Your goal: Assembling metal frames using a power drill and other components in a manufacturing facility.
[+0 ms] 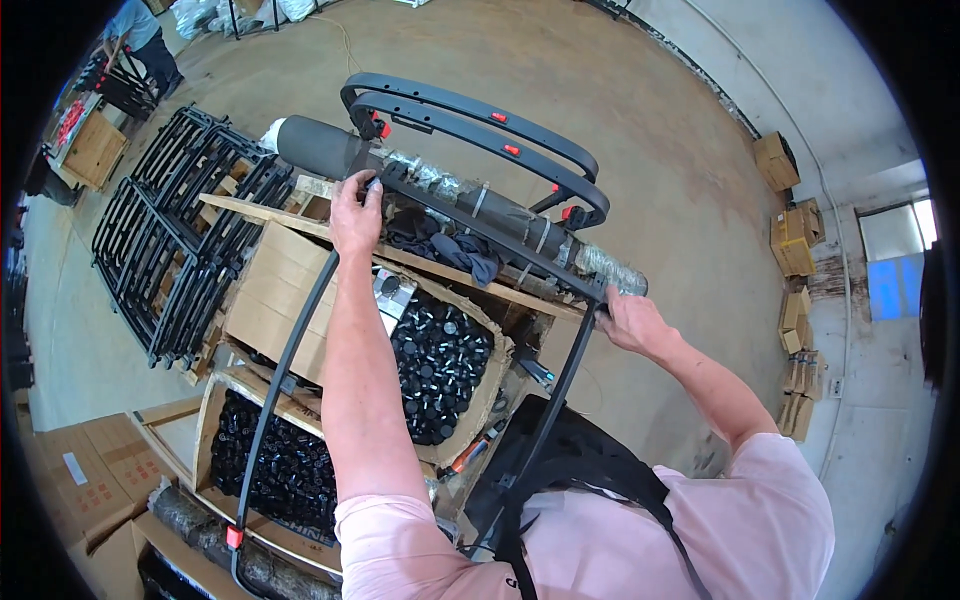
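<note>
A black tubular metal frame [490,236] lies across the workstation in front of me, its side bars running back toward my body. At its far left corner my left hand [356,212] is closed on the bar, thumb and fingers pinching it. My right hand [634,320] grips the far right corner with curled fingers. Under the crossbar is a padded round beam [312,146], partly wrapped in clear plastic. Another black tube frame [470,95] with red clips hangs over the beam's far side. A red clip [235,537] sits on the held frame's near left bend.
Below my arms are an open box of small black plastic caps [440,365] and a second box of black parts [270,465]. Dark cloth [455,250] lies beside the beam. Stacked black frames [185,235] stand left; cartons [793,240] line the right wall. Another person [145,45] works far left.
</note>
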The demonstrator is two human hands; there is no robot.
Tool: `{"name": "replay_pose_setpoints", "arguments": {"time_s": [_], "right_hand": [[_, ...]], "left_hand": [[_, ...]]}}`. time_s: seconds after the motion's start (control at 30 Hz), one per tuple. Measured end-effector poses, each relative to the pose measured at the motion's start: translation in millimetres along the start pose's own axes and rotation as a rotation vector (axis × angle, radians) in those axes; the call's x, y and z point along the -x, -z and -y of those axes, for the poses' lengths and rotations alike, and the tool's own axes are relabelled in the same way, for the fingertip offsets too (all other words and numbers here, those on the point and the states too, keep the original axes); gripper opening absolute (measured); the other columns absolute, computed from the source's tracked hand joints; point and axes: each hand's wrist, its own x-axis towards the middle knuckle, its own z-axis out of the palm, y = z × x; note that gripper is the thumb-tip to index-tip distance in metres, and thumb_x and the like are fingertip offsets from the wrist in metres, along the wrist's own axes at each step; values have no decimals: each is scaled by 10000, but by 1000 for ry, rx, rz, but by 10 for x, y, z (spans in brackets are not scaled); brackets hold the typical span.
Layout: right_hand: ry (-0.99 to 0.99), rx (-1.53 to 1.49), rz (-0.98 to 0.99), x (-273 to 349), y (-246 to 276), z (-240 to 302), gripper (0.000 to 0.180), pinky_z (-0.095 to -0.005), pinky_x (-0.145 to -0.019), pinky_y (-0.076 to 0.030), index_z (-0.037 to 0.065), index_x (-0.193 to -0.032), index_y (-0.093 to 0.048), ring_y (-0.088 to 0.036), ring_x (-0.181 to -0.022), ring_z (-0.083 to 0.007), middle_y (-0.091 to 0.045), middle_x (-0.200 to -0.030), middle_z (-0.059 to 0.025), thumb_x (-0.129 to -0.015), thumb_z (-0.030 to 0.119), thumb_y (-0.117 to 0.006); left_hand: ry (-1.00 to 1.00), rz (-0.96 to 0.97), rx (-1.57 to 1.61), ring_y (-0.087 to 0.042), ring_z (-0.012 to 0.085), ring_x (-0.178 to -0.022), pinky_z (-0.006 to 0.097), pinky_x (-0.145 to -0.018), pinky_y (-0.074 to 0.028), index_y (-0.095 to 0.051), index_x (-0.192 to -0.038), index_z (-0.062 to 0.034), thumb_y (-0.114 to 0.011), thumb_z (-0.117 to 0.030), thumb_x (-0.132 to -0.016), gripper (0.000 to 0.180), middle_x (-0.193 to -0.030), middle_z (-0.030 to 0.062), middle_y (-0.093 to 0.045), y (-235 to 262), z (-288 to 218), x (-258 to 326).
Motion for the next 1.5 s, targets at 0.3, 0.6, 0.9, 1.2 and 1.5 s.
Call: {"name": "replay_pose_setpoints", "arguments": {"time_s": [0.3, 0.6, 0.9, 1.2, 1.5], "right_hand": [[96, 160, -12, -107, 59, 4, 439, -544, -698, -578, -32, -892, -659, -736, -789, -440, -720, -770, -251, -980, 398, -642], [153, 167, -15, -50, 44, 98, 352, -548, -692, -571, -12, -955, -621, -728, -764, -434, -725, -792, -237, -945, 328, -713], [67, 189, -13, -21, -10, -33, 371, -515, -612, -571, -39, -956, -609, -730, -688, -407, -710, -725, -231, -960, 321, -699], [52, 179, 17, -22, -45, 6, 383, -507, -613, -575, -61, -992, -621, -736, -701, -404, -715, -724, -219, -957, 311, -706], [117, 138, -33, -22, 26, -1, 377, -495, -609, -575, -61, -979, -624, -734, -685, -394, -708, -707, -217, -939, 301, -722]], "left_hand": [[-16, -40, 38, -701, 264, -1084, 396, -971, -542, -726, -1266, -172, -702, -250, -996, 283, -1225, 84, -722, -75, 64, -16], [-76, -14, -18, -664, 363, -1227, 452, -1037, -518, -604, -1472, -257, -607, -195, -1034, 442, -1350, 119, -705, 87, 120, 21], [-5, 124, -385, -681, 409, -1202, 491, -1022, -527, -434, -1578, -107, -801, -506, -897, 871, -1306, 180, -726, 580, -96, -166], [-293, -91, -602, -609, 390, -1260, 520, -1059, -491, -430, -1533, -62, -902, -556, -748, 1040, -1340, 189, -641, 367, -320, -112], [-146, -260, -527, -661, 381, -1170, 486, -994, -540, -559, -1413, -17, -842, -454, -865, 757, -1262, 200, -688, 860, -15, -243]]}}
